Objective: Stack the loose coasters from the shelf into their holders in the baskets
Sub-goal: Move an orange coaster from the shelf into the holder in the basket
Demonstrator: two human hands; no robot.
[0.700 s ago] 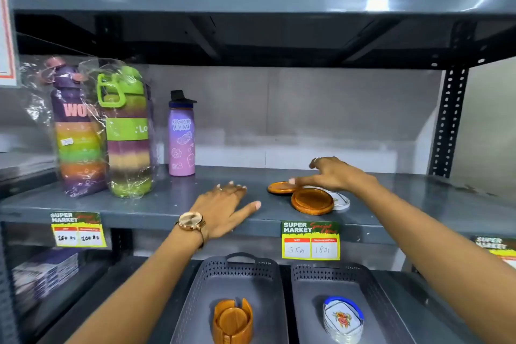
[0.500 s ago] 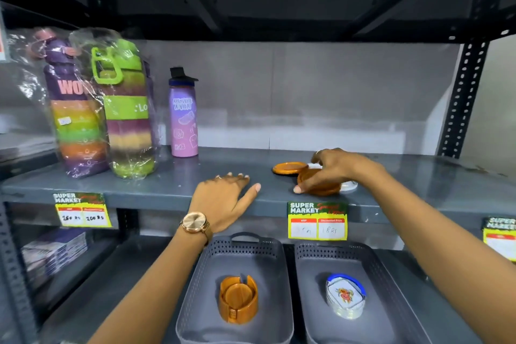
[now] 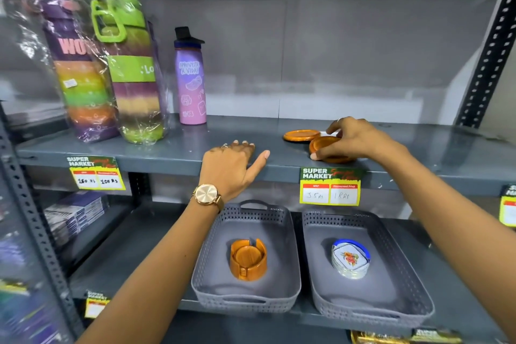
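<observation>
Two round wooden coasters lie on the grey shelf (image 3: 156,152). My right hand (image 3: 353,138) grips the nearer wooden coaster (image 3: 325,146), tilting it up off the shelf. The other wooden coaster (image 3: 301,135) lies flat just left of it. A white coaster (image 3: 331,133) peeks out behind my fingers. My left hand (image 3: 233,166) rests flat on the shelf's front edge, holding nothing. Below, the left grey basket (image 3: 293,260) holds a wooden coaster holder (image 3: 248,259). The right grey basket (image 3: 391,260) holds a blue-rimmed holder (image 3: 350,258) with white printed coasters.
Two large wrapped striped bottles (image 3: 83,64) and a small purple bottle (image 3: 190,78) stand at the shelf's left. Price tags (image 3: 331,187) hang on the shelf edge. A perforated upright (image 3: 485,61) bounds the right side. Boxes (image 3: 72,215) lie on the lower left shelf.
My right hand moved from reaching over the coasters to closing on the nearer wooden one and lifting its edge. My left hand stayed put. The view tilted downward.
</observation>
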